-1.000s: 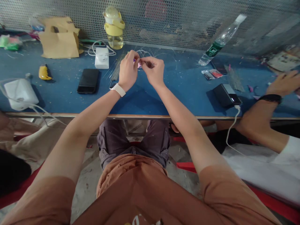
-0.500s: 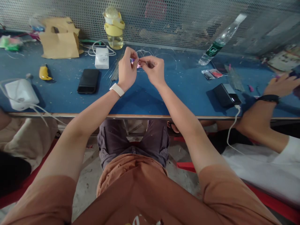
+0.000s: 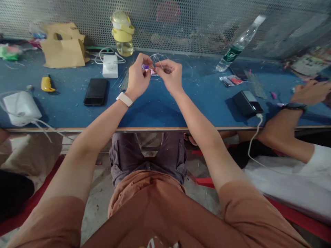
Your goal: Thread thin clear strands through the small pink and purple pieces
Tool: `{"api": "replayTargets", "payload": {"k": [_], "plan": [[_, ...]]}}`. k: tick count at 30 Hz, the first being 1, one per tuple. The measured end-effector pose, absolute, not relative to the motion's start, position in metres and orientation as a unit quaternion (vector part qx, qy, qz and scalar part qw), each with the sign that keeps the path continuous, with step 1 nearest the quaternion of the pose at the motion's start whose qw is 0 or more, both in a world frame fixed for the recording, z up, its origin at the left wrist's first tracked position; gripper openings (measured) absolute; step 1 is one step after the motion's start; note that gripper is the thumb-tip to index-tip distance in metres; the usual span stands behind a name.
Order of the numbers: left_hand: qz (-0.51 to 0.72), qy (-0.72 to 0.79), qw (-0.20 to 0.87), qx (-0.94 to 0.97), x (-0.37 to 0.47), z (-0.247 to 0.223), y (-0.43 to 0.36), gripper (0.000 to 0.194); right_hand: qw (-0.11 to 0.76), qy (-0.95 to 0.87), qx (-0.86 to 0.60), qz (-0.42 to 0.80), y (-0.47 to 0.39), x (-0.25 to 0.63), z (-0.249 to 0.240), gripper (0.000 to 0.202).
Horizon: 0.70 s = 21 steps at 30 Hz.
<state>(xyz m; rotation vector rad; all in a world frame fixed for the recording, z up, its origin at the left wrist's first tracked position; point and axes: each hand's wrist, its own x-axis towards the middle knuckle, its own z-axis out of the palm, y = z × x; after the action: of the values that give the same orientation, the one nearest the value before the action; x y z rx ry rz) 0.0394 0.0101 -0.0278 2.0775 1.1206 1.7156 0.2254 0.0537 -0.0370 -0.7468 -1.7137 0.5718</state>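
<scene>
My left hand and my right hand meet over the blue table with closed fingertips almost touching. The left pinches something too small to make out. Between the right thumb and fingers runs a thin wire, its end hidden by the fingertips. Small pink and purple pieces show behind and between the fingers, partly covered. Beyond the hands, pale thin strands lie loose on the table. A bundle of thin grey wires rests just left of my left hand.
Left of me are a black power bank, a white charger, a yellow cutter and a paper bag. A yellow drink bottle stands behind. To the right are a water bottle, a dark box and a co-worker's hand.
The view has shifted slightly, so the table items sit a little further left. Both my hands stay pinched together in nearly the same place, and the wire by the right fingers shows more clearly.
</scene>
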Motion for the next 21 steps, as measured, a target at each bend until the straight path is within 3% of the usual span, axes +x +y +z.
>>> {"api": "replayTargets", "payload": {"k": [4, 10, 16, 21], "plan": [[0.574, 0.38, 0.081, 0.721, 0.041, -0.025, 0.007, 0.023, 0.537, -0.729, -0.34, 0.253, 0.043, 0.227, -0.028, 0.075], [0.578, 0.38, 0.036, 0.722, 0.041, -0.027, 0.01, 0.014, 0.521, -0.752, -0.326, 0.237, 0.034, 0.225, -0.022, 0.089], [0.473, 0.434, -0.017, 0.766, 0.036, -0.032, 0.018, 0.042, 0.552, -0.719, -0.348, 0.238, 0.036, 0.232, -0.017, 0.099], [0.452, 0.415, -0.056, 0.788, 0.03, -0.03, 0.016, 0.04, 0.553, -0.718, -0.35, 0.237, 0.038, 0.233, -0.019, 0.097]]}}
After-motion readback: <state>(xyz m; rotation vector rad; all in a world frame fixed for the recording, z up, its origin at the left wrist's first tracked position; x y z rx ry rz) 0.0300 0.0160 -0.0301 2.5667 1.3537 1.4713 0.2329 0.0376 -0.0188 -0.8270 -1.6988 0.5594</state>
